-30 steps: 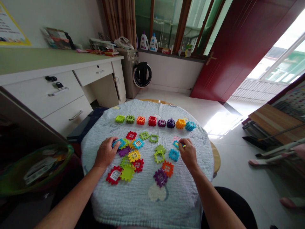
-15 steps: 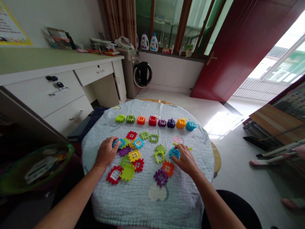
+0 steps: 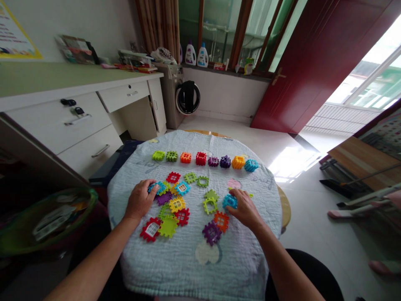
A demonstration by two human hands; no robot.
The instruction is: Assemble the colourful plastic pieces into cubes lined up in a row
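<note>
My left hand lies at the left of a loose pile, its fingers and thumb closed round the edge of a blue building tile. On the right of the table, my right hand pinches a blue building piece between thumb and fingers; part of it is hidden. Beside the left hand are a purple tile, a yellow window tile and a lime tile. An orange tile and a dark purple tile lie just below the right hand.
A row of several stacked or cube-shaped tile blocks runs across the far part of the round, cloth-covered table. Green frame tiles lie mid-table. A basket stands at left, a washing machine beyond.
</note>
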